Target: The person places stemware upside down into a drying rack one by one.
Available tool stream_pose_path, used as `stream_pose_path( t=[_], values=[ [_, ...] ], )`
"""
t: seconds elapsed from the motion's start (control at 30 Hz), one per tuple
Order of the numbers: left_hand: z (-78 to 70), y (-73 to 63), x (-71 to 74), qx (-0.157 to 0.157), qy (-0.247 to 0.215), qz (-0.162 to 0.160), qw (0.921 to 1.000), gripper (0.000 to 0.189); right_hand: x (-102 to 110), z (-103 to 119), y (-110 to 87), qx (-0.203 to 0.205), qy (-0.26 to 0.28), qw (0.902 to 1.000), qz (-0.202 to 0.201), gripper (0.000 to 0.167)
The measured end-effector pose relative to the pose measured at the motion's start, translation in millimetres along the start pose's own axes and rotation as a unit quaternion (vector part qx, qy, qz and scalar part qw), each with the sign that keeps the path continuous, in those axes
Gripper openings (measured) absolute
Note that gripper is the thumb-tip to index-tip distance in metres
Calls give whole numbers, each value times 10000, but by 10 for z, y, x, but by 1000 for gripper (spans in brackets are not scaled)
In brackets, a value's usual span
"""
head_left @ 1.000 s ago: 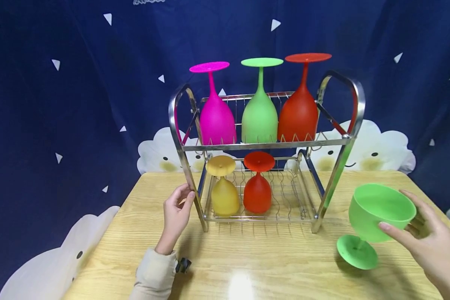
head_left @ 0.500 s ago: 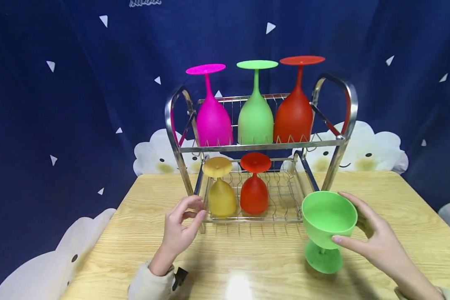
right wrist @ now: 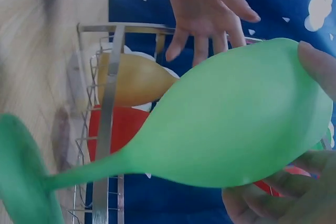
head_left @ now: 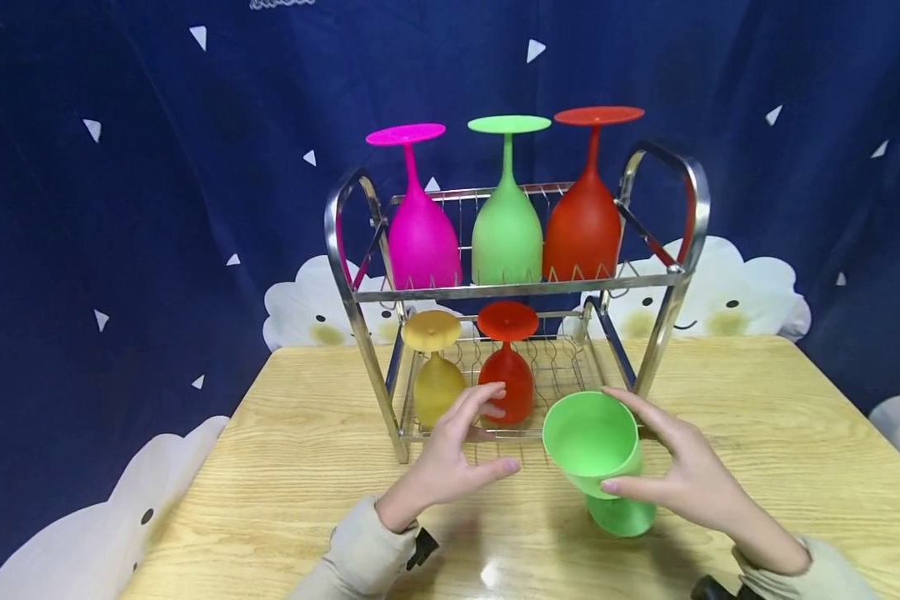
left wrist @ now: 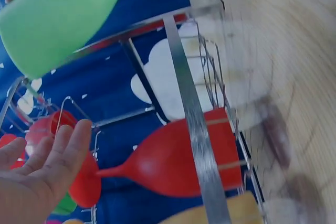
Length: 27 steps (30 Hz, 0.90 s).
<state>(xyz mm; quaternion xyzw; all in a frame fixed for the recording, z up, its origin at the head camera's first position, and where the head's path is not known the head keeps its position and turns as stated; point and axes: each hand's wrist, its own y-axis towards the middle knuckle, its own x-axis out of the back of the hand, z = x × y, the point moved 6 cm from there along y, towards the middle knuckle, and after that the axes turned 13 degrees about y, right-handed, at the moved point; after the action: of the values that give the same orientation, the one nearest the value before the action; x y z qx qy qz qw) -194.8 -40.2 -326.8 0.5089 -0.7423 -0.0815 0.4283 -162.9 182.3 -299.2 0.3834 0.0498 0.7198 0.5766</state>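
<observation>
A green goblet (head_left: 592, 446) is in my right hand (head_left: 693, 475), thumb and fingers around its bowl near the rim. It tilts slightly, bowl up, in front of the rack's lower right side. The right wrist view shows the same green goblet (right wrist: 231, 119) with its stem and foot reaching left. My left hand (head_left: 453, 458) is spread with nothing in it, to the left of the goblet and apart from it. Behind that hand, a red goblet (head_left: 506, 379) and a yellow goblet (head_left: 437, 387) stand upside down on the lower tier; the hand partly covers them.
A two-tier metal rack (head_left: 517, 290) stands on the wooden table (head_left: 270, 492). Its upper tier bears an upside-down magenta goblet (head_left: 423, 237), a light green goblet (head_left: 506, 237) and a large red goblet (head_left: 583, 229). A dark blue curtain (head_left: 157, 208) hangs behind.
The right hand has brought the green goblet leftward to the rack's front. The left hand has let go of the rack's left post and moved right toward the goblet.
</observation>
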Motion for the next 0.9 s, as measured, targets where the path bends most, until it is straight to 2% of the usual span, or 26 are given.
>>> stream_pose_path(
  t=[0.1, 0.23, 0.33, 0.47, 0.67, 0.77, 0.9],
  values=[
    [17, 61, -89, 205, -82, 317, 9993, 78, -72, 23, 37, 143, -360, 9992, 101, 91],
    [25, 108, -199, 287, -152, 609, 9976, 77, -196, 32, 71, 328, -470, 9979, 315, 90],
    [11, 125, -235, 185, 155, 573, 9981, 69, -287, 37, 98, 466, -537, 9966, 426, 88],
    [-3, 120, -282, 183, 630, 552, 9963, 65, -386, 68, 110, 703, -916, 9926, 387, 85],
    [2, 57, -345, 737, 1173, 719, 9877, 66, -539, 120, 105, 949, -1683, 9802, 429, 86],
    [10, 48, -345, 866, 1244, 643, 9863, 66, -574, 124, 112, 923, -1821, 9780, 422, 88],
    [13, 55, -333, 708, 1116, 465, 9901, 63, -570, 112, 113, 888, -1768, 9795, 384, 89]
  ],
)
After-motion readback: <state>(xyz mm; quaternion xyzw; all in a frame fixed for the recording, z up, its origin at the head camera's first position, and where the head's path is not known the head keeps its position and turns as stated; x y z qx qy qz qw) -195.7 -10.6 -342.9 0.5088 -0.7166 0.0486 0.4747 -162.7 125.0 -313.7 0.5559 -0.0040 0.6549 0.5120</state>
